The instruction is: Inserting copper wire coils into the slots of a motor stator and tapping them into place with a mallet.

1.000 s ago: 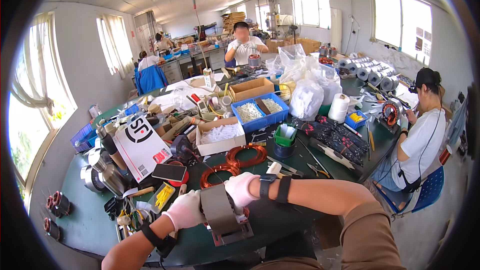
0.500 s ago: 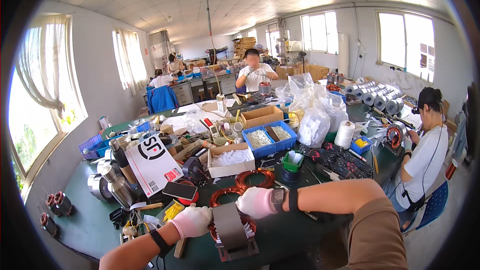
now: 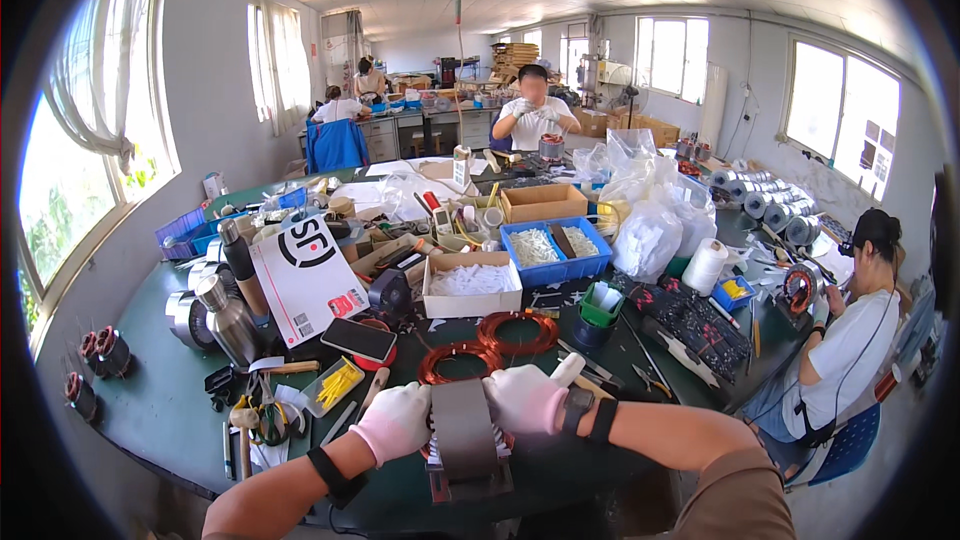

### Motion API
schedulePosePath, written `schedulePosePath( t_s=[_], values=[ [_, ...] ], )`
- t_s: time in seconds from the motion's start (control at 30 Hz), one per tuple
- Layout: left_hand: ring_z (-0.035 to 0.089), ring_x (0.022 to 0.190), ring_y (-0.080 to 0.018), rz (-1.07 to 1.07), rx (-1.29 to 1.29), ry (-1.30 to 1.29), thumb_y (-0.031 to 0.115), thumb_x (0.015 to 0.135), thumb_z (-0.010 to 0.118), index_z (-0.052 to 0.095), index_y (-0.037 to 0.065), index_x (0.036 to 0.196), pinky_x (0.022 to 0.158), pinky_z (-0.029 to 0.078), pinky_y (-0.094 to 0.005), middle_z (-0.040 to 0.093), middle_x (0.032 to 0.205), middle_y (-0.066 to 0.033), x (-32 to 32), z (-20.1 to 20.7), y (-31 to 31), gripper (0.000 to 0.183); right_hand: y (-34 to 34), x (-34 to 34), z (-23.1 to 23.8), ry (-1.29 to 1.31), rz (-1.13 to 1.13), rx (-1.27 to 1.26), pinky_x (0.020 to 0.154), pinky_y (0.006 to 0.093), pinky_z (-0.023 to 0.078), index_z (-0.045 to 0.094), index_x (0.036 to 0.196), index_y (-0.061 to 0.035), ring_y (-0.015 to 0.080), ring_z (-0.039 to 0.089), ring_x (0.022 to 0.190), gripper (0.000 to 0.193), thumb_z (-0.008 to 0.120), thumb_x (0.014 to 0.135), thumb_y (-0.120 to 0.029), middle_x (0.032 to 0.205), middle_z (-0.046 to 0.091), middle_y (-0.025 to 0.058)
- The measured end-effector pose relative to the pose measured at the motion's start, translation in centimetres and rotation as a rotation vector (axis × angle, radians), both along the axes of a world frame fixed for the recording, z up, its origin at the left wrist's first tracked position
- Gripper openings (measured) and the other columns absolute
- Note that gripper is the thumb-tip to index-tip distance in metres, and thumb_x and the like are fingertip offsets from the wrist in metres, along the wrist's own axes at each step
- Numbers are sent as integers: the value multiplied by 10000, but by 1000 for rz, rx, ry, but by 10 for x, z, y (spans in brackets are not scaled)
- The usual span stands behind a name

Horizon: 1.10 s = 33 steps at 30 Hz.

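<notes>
A grey motor stator core [image 3: 465,425] lies on its side on a dark stand [image 3: 470,488] in front of me, with white slot liners and copper wire showing at its open ends. My left hand [image 3: 395,422], in a white and pink glove, closes its fingers at the left end of the core. My right hand [image 3: 528,398], gloved the same way, grips at the right end with its thumb sticking up. The fingertips of both hands are partly hidden by the core. Just beyond the core lie two reddish copper wire coils [image 3: 517,334], partly overlapping.
A phone [image 3: 359,339], a box of yellow strips [image 3: 336,387] and pliers [image 3: 272,422] lie left. Behind are a carton of white slips [image 3: 472,280] and a blue divided bin [image 3: 557,252]. Scissors [image 3: 653,380] lie right. A co-worker [image 3: 845,340] sits at the right.
My view has shifted, so the room sits differently in the picture. My right forearm is lower and its thumb now points up. Both hands stay at the core's ends.
</notes>
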State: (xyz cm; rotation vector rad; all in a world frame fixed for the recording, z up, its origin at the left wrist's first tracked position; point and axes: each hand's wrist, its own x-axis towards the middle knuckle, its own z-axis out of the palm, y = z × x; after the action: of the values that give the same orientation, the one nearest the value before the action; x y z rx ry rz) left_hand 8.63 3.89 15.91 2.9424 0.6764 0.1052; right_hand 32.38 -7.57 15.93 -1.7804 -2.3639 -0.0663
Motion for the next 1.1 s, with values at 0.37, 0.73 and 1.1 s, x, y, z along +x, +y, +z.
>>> schedulePosePath(
  t_s=[0.37,0.73,1.1],
  values=[
    [733,1010,-311,-132,-534,364,269,777,848,710,14,1096,892,560,-380,758,1051,-183,24,72,16,431,27,7,43,-2,0,-561,887,444,575,743,1116,11,371,731,1027,610,838,741,-460,1095,756,211],
    [671,1048,-435,21,-256,-125,38,786,679,643,-19,1042,984,518,-456,690,1022,-244,2,8,0,265,-3,-2,-12,205,-138,-53,850,453,577,683,978,-16,364,702,976,291,730,805,-245,1022,710,204],
    [343,1534,-438,126,-504,-575,12,882,658,576,-13,1246,1207,311,-416,624,1218,-249,-13,-24,-25,374,-21,0,-23,407,-54,80,940,461,550,602,1192,31,401,650,1125,330,639,906,-130,1177,663,228]
  ],
)
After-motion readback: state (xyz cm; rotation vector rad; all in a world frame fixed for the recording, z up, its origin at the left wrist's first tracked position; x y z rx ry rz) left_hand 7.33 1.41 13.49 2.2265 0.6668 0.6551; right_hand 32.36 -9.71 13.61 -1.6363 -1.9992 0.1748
